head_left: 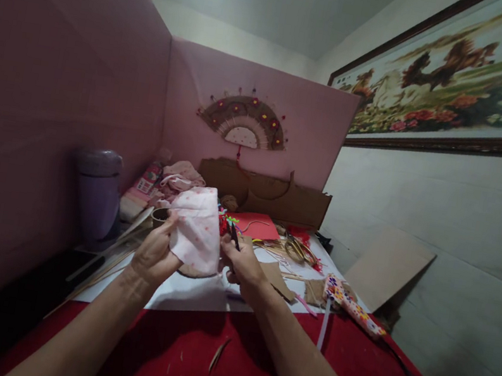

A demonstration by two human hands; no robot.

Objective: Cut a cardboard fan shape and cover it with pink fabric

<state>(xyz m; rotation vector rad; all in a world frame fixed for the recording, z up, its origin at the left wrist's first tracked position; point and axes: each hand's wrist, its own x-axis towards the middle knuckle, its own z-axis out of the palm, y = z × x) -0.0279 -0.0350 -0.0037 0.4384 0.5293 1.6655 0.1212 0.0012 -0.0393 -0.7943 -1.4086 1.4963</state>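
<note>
A piece of white cloth with pink dots [199,227] hangs from my left hand [156,249], whose fingers and thumb pinch its left side. At the cloth's right edge, my right hand [243,264] is closed around a slim black tool [235,235] that looks like a pair of scissors. Its tip points up and away from me, and its lower part is hidden by my fingers. Below the cloth shows the curved edge of a brown piece [195,274]. Behind my right hand lie bright coloured bits [226,219], partly covered.
A flower-patterned glue gun [351,307] lies at the right, near gold-handled scissors [296,248] and cardboard scraps [278,280]. Red paper [260,226] is further back. A purple tumbler [98,198] stands left. A decorated fan [247,120] hangs on the pink board [321,116].
</note>
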